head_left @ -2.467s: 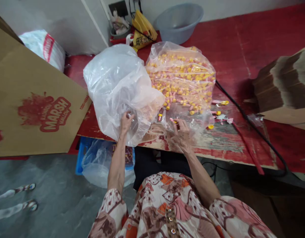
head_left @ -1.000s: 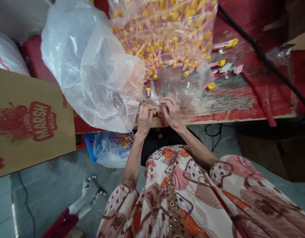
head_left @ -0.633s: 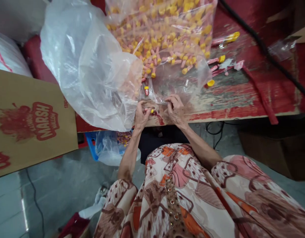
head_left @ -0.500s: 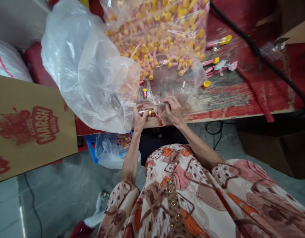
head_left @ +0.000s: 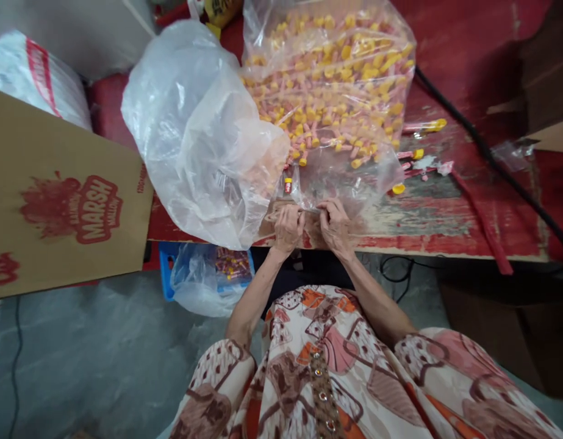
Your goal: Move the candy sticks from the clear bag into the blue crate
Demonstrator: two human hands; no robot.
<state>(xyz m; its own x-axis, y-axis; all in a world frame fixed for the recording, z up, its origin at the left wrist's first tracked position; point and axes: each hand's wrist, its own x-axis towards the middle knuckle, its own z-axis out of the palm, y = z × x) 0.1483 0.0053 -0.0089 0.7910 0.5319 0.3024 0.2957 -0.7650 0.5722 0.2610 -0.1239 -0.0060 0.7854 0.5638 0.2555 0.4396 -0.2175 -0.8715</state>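
My left hand [head_left: 289, 228] is closed at the table's front edge, its fingertips turned toward my right. Whatever it holds is hidden. Close beside it, my right hand [head_left: 335, 225] is closed too, thumb and fingers pinched together. A thin, dull sliver shows between the two sets of fingertips, too small to name. Just beyond my left hand lies a small yellow-capped tube with a red label [head_left: 287, 186]. Behind both hands spreads a large clear plastic bag [head_left: 349, 177] full of pink tubes with yellow caps [head_left: 331, 73].
A whitish, puffed plastic bag [head_left: 190, 134] stands at the left, by a printed cardboard box [head_left: 66, 207]. Below is a blue crate [head_left: 166, 274]. On the right are a loose yellow cap [head_left: 399, 189], a red strip [head_left: 482, 219] and a black cable [head_left: 468, 91].
My left hand has moved in toward my right hand and turned. The clear yellow-capped tube that showed in its fingers is now out of sight. The whole view has shifted.
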